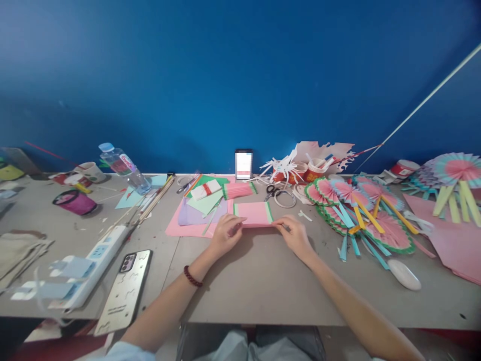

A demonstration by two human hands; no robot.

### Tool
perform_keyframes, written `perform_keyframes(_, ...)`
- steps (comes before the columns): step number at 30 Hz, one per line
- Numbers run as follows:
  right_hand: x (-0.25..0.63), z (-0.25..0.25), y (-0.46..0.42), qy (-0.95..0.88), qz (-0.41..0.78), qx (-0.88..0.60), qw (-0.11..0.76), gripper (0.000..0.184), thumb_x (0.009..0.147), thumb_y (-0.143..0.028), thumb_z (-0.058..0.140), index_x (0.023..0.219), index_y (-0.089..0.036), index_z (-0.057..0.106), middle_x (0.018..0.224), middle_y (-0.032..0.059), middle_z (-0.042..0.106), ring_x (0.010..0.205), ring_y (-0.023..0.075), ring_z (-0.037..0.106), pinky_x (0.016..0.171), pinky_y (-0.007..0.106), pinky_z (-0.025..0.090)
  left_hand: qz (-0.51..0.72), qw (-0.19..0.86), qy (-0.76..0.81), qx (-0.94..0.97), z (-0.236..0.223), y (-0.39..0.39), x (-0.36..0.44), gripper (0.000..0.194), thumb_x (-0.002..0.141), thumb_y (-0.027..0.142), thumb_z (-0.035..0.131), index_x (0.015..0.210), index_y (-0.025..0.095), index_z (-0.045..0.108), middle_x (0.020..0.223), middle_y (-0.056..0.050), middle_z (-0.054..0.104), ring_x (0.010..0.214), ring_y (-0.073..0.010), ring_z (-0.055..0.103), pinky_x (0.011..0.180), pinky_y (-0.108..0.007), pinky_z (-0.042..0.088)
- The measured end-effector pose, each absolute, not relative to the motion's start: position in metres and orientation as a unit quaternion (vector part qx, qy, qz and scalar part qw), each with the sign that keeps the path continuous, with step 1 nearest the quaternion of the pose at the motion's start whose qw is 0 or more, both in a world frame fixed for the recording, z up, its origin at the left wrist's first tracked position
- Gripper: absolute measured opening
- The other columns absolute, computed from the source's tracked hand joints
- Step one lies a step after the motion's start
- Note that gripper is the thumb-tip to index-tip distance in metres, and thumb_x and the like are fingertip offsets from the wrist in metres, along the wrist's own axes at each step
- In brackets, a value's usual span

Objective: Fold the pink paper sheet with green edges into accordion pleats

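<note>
A pink sheet of paper (253, 211) with green strips along its left and right ends lies before me, its near edge folded. My left hand (226, 233) pinches that near edge at the left corner, thumb and fingers closed on it. At the right corner my right hand (293, 233) grips the same edge between thumb and fingertips. Just behind the sheet rests a pleated pink paper piece (239, 189) with green edges. Larger pink (175, 223) and purple (188, 214) sheets lie left of it, partly under my left hand's side.
Scissors (271, 191) and a tape roll (284, 198) lie behind the sheet. Finished paper fans (391, 230) spread at the right near a white mouse (404, 274). At left are a power strip (99, 260), a phone (126, 291) and a tilted water bottle (126, 168). A lit phone (244, 164) leans against the blue wall.
</note>
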State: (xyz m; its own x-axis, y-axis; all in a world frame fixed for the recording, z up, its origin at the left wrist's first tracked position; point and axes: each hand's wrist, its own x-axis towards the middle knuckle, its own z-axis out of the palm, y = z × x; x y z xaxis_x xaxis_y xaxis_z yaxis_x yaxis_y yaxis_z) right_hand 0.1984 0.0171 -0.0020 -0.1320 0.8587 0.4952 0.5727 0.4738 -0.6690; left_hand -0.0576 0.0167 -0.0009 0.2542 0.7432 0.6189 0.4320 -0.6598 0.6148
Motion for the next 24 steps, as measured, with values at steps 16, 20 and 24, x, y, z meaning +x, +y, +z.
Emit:
perform_keyframes(16,0.192,0.004,0.01,-0.788,0.092,-0.43,0.43,0.023,0.096,-0.029,0.053,0.086,-0.021,0.072,0.083,0.0058,0.07,0.084,0.0203,0.063,0.08,0.035,0.05,0.451,0.057,0.373,0.809,-0.01,0.017,-0.056,0.025,0.099,0.034,0.054,0.088,0.021,0.072,0.078,-0.003,0.065,0.075,-0.0154,0.059,0.069,-0.03,0.047)
perform_keyframes(20,0.189,0.003,0.006,-0.795,0.075,-0.432,0.419,0.019,0.094,-0.033,0.059,0.094,-0.02,0.073,0.089,0.0081,0.071,0.09,0.0218,0.063,0.084,0.037,0.05,0.445,0.062,0.39,0.804,-0.008,0.014,-0.054,0.024,0.099,0.031,0.052,0.086,0.021,0.07,0.078,-0.003,0.065,0.075,-0.0162,0.059,0.07,-0.032,0.047)
perform_keyframes(24,0.186,0.004,0.002,-0.805,0.061,-0.422,0.413,0.019,0.094,-0.034,0.06,0.093,-0.021,0.074,0.09,0.0075,0.071,0.09,0.0209,0.063,0.085,0.036,0.05,0.43,0.052,0.376,0.819,-0.005,0.008,-0.048,0.024,0.1,0.029,0.05,0.086,0.021,0.068,0.078,-0.003,0.064,0.076,-0.0165,0.058,0.07,-0.033,0.045)
